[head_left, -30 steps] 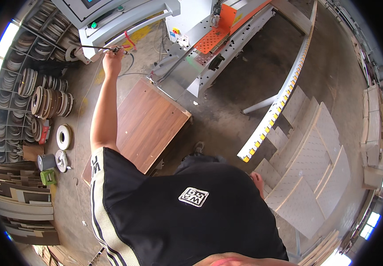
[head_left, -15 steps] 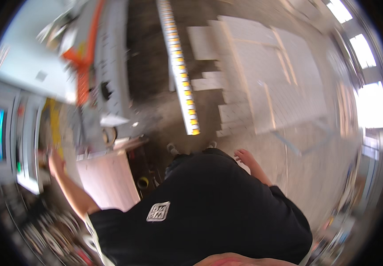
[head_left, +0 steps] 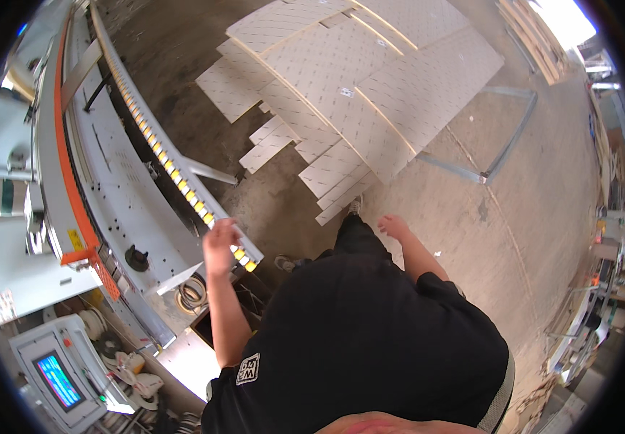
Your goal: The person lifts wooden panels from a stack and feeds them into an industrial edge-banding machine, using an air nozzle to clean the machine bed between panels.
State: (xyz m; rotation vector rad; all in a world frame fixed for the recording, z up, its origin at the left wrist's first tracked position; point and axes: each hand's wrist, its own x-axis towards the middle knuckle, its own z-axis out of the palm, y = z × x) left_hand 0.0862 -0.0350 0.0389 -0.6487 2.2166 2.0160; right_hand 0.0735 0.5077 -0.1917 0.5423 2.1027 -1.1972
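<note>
My left hand (head_left: 221,246) is over the near end of a long rail lined with yellow and white rollers (head_left: 182,184). It is a little blurred, its fingers look loosely apart, and I see nothing in it. Whether it touches the rail I cannot tell. Lower and off to the right, my right hand (head_left: 394,227) hangs beside my body with its fingers loosely bent and nothing in it. Ahead of that hand lie flat, light grey boards (head_left: 392,94) of several sizes, overlapping one another.
Left of the rail runs a grey machine bed (head_left: 121,210) with an orange strip (head_left: 70,173). A control panel with a lit screen (head_left: 58,380) stands at the lower left, and coiled bands (head_left: 191,293) lie near it. A metal frame (head_left: 518,134) juts out beside the boards. Timber (head_left: 533,40) leans far right.
My view has turned to the left, so the rail and boards now sit at a slant. My left hand has come from beside the control panel to the rail's end; the right still hangs.
</note>
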